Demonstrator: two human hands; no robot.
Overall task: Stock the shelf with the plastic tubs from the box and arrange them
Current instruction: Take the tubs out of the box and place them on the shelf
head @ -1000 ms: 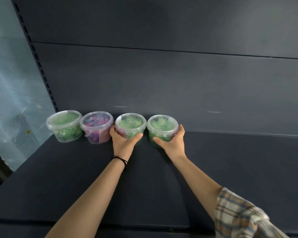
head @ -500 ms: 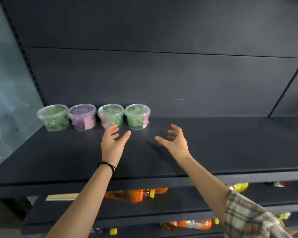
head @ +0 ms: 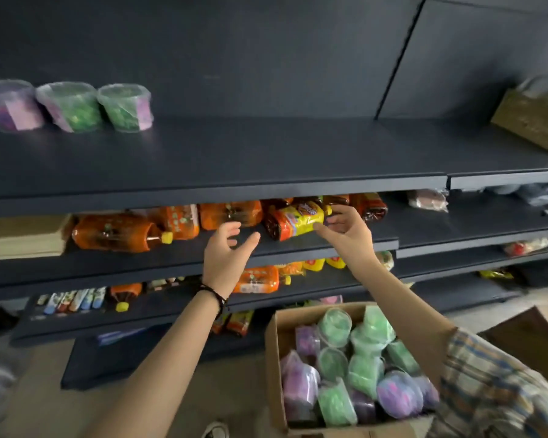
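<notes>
Three clear lidded tubs stand in a row at the far left of the dark top shelf (head: pixel 266 153): a purple tub (head: pixel 11 105), a green tub (head: pixel 72 106) and another green tub (head: pixel 125 107). A cardboard box (head: pixel 274 368) on the floor at lower right holds several green and purple tubs (head: pixel 348 374). My left hand (head: pixel 227 251) and my right hand (head: pixel 345 230) hang in the air in front of the lower shelves, fingers loosely spread, holding nothing. My right forearm crosses above the box.
Lower shelves carry orange bottles (head: pixel 114 232), a yellow and brown packet (head: pixel 298 221) and smaller snack packs (head: pixel 73 300). A woven basket (head: pixel 532 121) sits at the top shelf's right end. A second brown box (head: pixel 532 336) stands at far right.
Both hands let go of the two green tubs on the shelf and drew back and down. The view tilted down and right, bringing the lower shelves and the box into sight.
</notes>
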